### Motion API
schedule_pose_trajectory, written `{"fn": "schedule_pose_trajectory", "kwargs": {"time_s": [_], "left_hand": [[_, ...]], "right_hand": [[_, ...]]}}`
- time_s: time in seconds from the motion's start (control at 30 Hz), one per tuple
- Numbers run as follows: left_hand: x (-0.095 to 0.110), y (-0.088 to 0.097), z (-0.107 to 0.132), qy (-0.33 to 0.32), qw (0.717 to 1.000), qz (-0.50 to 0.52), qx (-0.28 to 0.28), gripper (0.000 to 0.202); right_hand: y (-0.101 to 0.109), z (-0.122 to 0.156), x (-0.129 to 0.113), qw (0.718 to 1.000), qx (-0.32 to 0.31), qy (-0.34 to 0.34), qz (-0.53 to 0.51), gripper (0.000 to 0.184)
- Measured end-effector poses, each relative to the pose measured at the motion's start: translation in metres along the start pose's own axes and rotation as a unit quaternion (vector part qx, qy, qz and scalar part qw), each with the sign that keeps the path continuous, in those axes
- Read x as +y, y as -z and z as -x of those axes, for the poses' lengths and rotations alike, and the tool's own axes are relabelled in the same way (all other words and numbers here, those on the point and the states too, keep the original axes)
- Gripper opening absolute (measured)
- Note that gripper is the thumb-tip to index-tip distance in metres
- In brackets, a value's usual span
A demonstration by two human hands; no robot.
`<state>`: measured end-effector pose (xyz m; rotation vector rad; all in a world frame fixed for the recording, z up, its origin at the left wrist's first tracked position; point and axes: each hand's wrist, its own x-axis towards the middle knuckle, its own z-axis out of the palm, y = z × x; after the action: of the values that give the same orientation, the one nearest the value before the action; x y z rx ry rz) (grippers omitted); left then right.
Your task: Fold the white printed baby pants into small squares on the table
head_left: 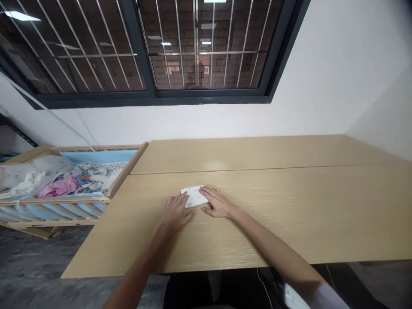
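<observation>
A folded white cloth (193,195) with small grey print lies flat on the light oak-grain tabletop (289,210), near the table's front edge. My left hand (176,211) rests on its left end, fingers spread and pressing down. My right hand (219,202) lies on its right end, flat and not gripping. The two hands almost meet and hide the lower part of the cloth.
A wooden crib (125,171) with blue padding and heaped clothes stands against the table's left side. A seam (257,168) crosses the tabletop. White wall and a barred window (144,51) rise behind. Dark floor lies below the front edge.
</observation>
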<state>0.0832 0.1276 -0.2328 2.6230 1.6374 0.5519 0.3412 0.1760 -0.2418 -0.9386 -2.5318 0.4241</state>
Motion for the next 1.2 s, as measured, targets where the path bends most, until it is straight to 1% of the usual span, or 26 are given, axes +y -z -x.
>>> {"fn": "schedule_pose_trajectory", "kwargs": {"time_s": [0.03,0.1,0.17,0.23,0.33,0.4,0.43,0.47,0.53,0.6,0.67,0.73,0.8,0.9,1.0,1.07,1.1,1.13,1.2], "left_hand": [[0.001,0.000,-0.004,0.017,1.000,0.009,0.000,0.045],[0.004,0.002,-0.014,0.045,0.999,0.018,0.008,0.040],[0.008,0.007,-0.023,0.071,0.997,0.019,0.026,0.037],[0.015,0.018,-0.029,0.105,0.993,0.023,0.049,0.030],[0.026,0.038,-0.030,0.135,0.987,0.052,0.068,0.024],[0.034,0.048,-0.026,0.155,0.981,0.110,0.050,0.027],[0.038,0.050,-0.023,0.172,0.975,0.140,0.031,0.030],[0.041,0.050,-0.020,0.194,0.968,0.161,0.009,0.033],[0.048,0.045,-0.015,0.234,0.957,0.170,-0.031,0.031],[0.054,0.035,-0.011,0.251,0.956,0.140,-0.054,0.025],[0.059,0.025,-0.009,0.260,0.957,0.106,-0.067,0.021],[0.062,0.016,-0.008,0.270,0.957,0.071,-0.079,0.021],[0.063,0.012,-0.008,0.275,0.957,0.045,-0.087,0.023],[0.060,0.011,-0.010,0.275,0.957,0.024,-0.094,0.024],[0.061,0.016,-0.011,0.274,0.957,0.009,-0.095,0.027],[0.068,0.021,-0.008,0.274,0.959,-0.012,-0.070,0.036],[0.073,0.022,-0.004,0.266,0.963,-0.024,-0.045,0.043],[0.081,0.022,0.001,0.250,0.968,-0.031,-0.013,0.049],[0.098,0.016,0.013,0.197,0.979,-0.026,0.046,0.060]], "right_hand": [[-0.004,-0.003,0.002,1.000,0.012,-0.006,-0.012,0.076],[-0.008,-0.010,0.004,0.998,0.047,-0.019,-0.035,0.066],[-0.006,-0.019,0.006,0.994,0.077,-0.036,-0.067,0.059],[0.006,-0.029,0.007,0.985,0.095,-0.059,-0.131,0.059],[0.035,-0.045,0.007,0.957,0.125,-0.082,-0.249,0.059],[0.053,-0.055,0.006,0.936,0.137,-0.082,-0.313,0.059],[0.060,-0.060,0.007,0.926,0.131,-0.083,-0.343,0.060],[0.063,-0.064,0.007,0.918,0.115,-0.088,-0.370,0.061],[0.062,-0.072,0.010,0.907,0.062,-0.112,-0.401,0.061],[0.051,-0.078,0.015,0.907,0.009,-0.148,-0.395,0.057],[0.036,-0.080,0.022,0.912,-0.023,-0.176,-0.370,0.054],[0.021,-0.081,0.029,0.917,-0.033,-0.189,-0.348,0.051],[0.011,-0.079,0.035,0.925,-0.031,-0.186,-0.331,0.049],[0.004,-0.076,0.042,0.939,-0.025,-0.162,-0.303,0.045],[0.009,-0.073,0.040,0.945,-0.027,-0.162,-0.284,0.040],[0.020,-0.070,0.029,0.960,-0.022,-0.149,-0.237,0.041],[0.028,-0.068,0.021,0.973,-0.014,-0.124,-0.196,0.044],[0.035,-0.065,0.010,0.985,-0.007,-0.085,-0.149,0.048],[0.050,-0.057,-0.015,0.997,-0.012,0.019,-0.069,0.053]]}}
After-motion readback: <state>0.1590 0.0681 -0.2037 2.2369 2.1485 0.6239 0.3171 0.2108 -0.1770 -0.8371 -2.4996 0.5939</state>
